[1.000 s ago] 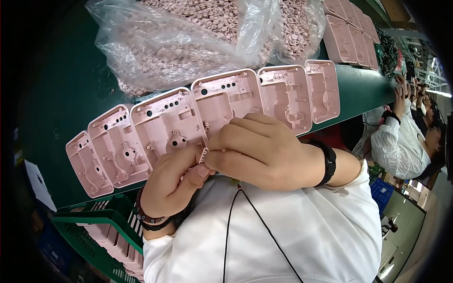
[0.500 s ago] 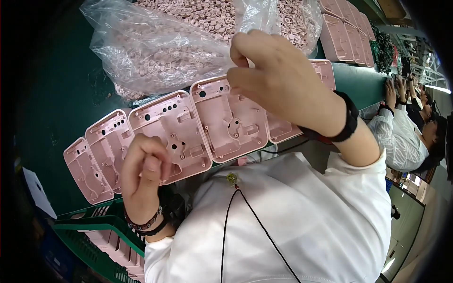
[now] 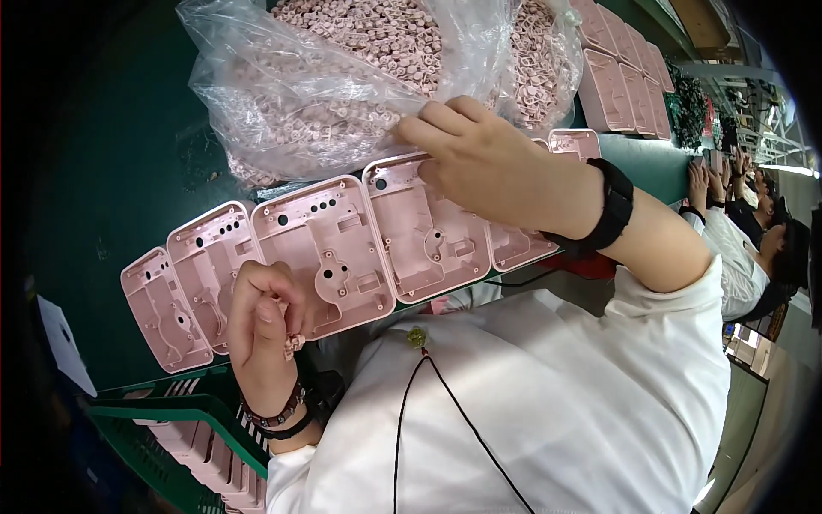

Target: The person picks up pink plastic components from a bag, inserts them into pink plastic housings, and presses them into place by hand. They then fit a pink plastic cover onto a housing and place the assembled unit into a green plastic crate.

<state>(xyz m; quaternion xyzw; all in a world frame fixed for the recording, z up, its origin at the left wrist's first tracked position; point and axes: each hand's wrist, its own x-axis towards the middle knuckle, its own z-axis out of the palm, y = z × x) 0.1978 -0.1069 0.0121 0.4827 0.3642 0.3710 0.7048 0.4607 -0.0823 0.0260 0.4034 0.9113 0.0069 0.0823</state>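
A row of pink plastic housings lies open side up before me. My left hand (image 3: 264,321) is curled closed over the near part of the middle housing (image 3: 312,240), and small pink plastic pieces (image 3: 294,344) poke out below its fingers. Above the far edge of the housing to its right (image 3: 409,223), my right hand (image 3: 488,158) is bent with thumb and fingers drawn together. Its fingertips are mostly hidden by the hand itself, so I cannot see what they pinch. Two smaller-looking housings (image 3: 163,300) (image 3: 205,248) stand at the row's left end.
Clear plastic bags (image 3: 257,103) full of small pink pieces lie behind the row on the green table (image 3: 111,188). Stacked pink housings (image 3: 621,90) stand at the far right. A green crate (image 3: 171,407) with more housings is at lower left. Other people (image 3: 745,248) work at right.
The whole view has shifted slightly. My right hand has dropped a little toward the housing's far edge. Small pink pieces now show below my left hand's fingers.
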